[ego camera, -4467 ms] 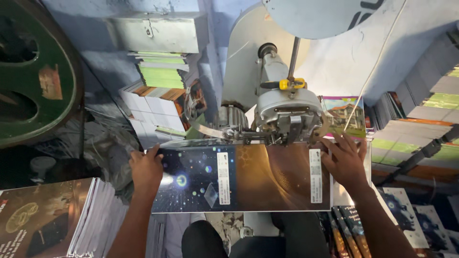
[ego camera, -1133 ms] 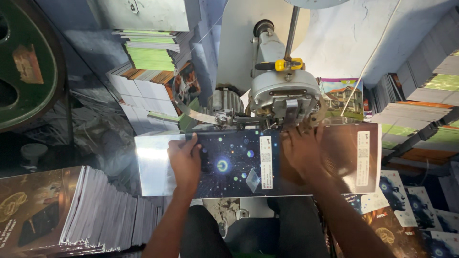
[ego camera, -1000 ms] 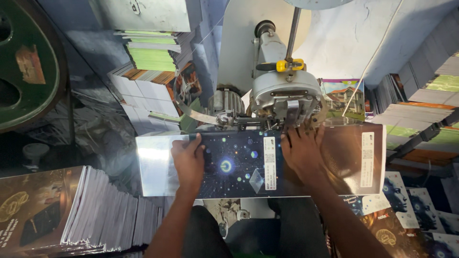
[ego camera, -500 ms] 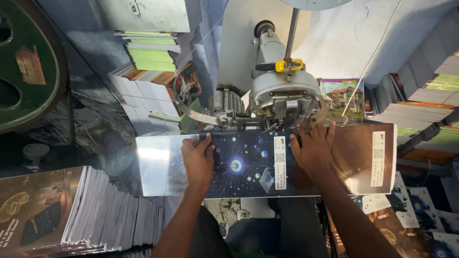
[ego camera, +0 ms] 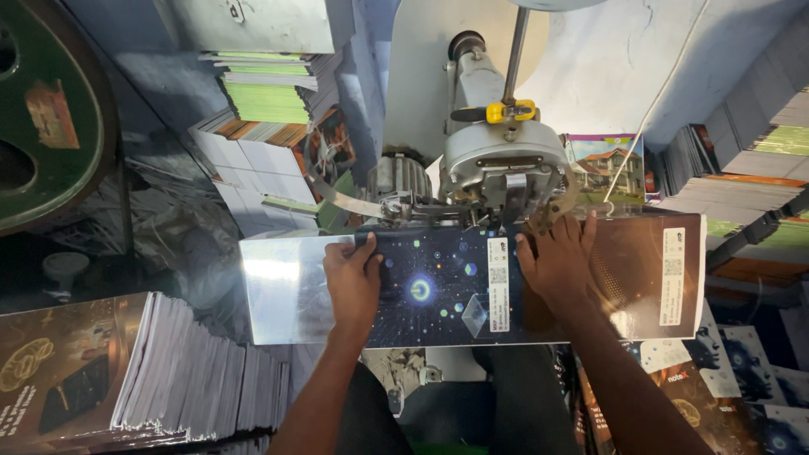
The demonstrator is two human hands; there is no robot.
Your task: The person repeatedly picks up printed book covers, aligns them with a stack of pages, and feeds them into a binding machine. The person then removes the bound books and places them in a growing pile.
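Two hands are pressing down on one opened booklet cover (ego camera: 438,291), which is lying flat across the machine's bed, right under the grey stitching head (ego camera: 504,168). My left hand (ego camera: 354,282) is resting palm-down on the starry dark part of the cover, fingers spread a little and reaching to its far edge. My right hand (ego camera: 560,265) is lying flat near the middle fold, fingers (ego camera: 590,232) spread and pointing toward the head; neither hand is pinching anything. The cover's left end is shining white with glare and its right end, brown with a white label, is hanging out past the bed's right edge.

I judge that I am lining the fold up under the head, so this is the positioning step. The next move, as I read it, calls for keeping the far edge square against the head and holding my fingertips clear of the point where the wire comes down, since my right fingers are lying very near it.

A tall stack of booklets (ego camera: 126,371) is sitting at my near left. More printed sheets (ego camera: 758,379) are lying at my near right, and green-edged piles (ego camera: 270,93) are standing behind the machine.
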